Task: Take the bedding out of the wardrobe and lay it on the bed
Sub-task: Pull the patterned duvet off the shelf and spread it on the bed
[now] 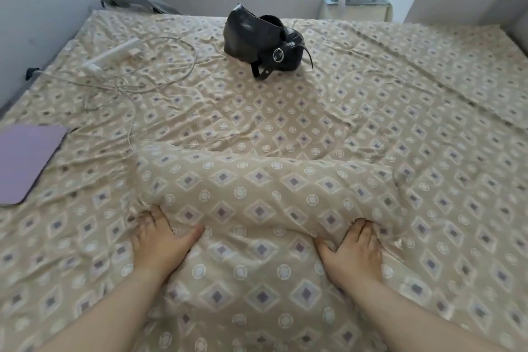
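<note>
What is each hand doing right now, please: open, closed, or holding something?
Left hand: shut on the folded bedding, fingers tucked under its left end.
Right hand: shut on the folded bedding, fingers curled into its right end.

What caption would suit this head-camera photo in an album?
Both hands, left and right, press patterned bedding onto the bed.

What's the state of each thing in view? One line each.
Left hand: gripping the folded bedding's left edge.
Right hand: gripping its right edge.
Folded bedding: on the bed, still folded.
Black bag: open, strap loose.
Power strip: charger plugged in.
Purple tablet: flat, closed.
</note>
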Demonstrator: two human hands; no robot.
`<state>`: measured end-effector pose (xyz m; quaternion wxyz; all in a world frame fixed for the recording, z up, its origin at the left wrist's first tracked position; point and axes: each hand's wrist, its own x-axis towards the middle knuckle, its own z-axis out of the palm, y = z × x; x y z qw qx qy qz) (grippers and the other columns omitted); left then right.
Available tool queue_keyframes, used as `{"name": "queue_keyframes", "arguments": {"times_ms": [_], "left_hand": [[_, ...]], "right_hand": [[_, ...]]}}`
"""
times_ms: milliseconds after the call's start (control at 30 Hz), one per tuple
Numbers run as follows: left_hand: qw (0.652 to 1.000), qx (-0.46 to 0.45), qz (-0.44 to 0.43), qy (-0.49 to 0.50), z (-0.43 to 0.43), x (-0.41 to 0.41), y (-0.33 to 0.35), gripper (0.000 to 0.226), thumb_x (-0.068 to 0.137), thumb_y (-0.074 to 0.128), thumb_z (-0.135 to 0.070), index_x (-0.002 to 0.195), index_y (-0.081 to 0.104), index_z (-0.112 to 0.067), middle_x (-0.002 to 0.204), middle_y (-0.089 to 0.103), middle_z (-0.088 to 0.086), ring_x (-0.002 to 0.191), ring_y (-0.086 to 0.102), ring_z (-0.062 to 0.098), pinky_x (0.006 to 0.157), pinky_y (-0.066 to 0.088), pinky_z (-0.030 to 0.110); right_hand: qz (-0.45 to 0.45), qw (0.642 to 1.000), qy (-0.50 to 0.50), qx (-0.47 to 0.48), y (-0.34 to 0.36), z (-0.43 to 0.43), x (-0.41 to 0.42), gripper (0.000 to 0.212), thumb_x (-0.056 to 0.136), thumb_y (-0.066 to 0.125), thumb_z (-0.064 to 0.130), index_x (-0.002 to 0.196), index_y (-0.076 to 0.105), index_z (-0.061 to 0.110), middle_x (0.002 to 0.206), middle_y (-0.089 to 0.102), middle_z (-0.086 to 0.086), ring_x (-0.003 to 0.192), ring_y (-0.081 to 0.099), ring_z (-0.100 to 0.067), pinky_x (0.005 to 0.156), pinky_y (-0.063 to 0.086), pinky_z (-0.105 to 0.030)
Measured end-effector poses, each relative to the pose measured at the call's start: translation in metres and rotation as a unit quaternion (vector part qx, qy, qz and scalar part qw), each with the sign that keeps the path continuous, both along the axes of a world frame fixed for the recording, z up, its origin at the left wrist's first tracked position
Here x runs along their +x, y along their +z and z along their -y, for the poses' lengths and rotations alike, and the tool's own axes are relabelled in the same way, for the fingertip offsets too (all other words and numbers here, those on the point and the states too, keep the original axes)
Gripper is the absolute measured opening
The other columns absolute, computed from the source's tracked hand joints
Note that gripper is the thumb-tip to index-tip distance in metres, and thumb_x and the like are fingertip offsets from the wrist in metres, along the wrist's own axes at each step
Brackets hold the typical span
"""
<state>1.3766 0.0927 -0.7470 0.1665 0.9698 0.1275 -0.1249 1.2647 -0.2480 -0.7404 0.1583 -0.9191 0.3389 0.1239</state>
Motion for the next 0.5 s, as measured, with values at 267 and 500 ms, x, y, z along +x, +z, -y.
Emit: {"name": "queue_keyframes", "arguments": {"times_ms": [267, 500], "left_hand": [[0.999, 0.004, -0.046, -0.003, 0.003, -0.003, 0.033, 0.133, 0.063, 0.04, -0.092, 0.153, -0.007, -0.007, 0.162, 0.002, 0.018, 0.149, 0.003, 0.031, 0.119, 0.009, 0.048], [0.995, 0.001, 0.052, -0.09, 0.007, -0.009, 0.171, 0.107, 0.078, 0.037, -0.08, 0.155, 0.005, -0.013, 0.164, 0.006, 0.009, 0.15, 0.004, 0.024, 0.12, 0.01, 0.045]], "right_hand": [[-0.02, 1.0, -0.011, 0.019, 0.027, -0.001, 0.001, 0.117, 0.076, 0.033, 0.081, 0.151, -0.002, -0.001, 0.16, 0.004, -0.022, 0.148, 0.006, -0.033, 0.121, 0.008, -0.043], [0.044, 0.991, 0.099, 0.078, 0.172, -0.025, 0.018, 0.096, 0.088, 0.033, 0.069, 0.155, -0.006, 0.011, 0.162, -0.009, -0.015, 0.149, -0.01, -0.028, 0.121, -0.001, -0.041]]}}
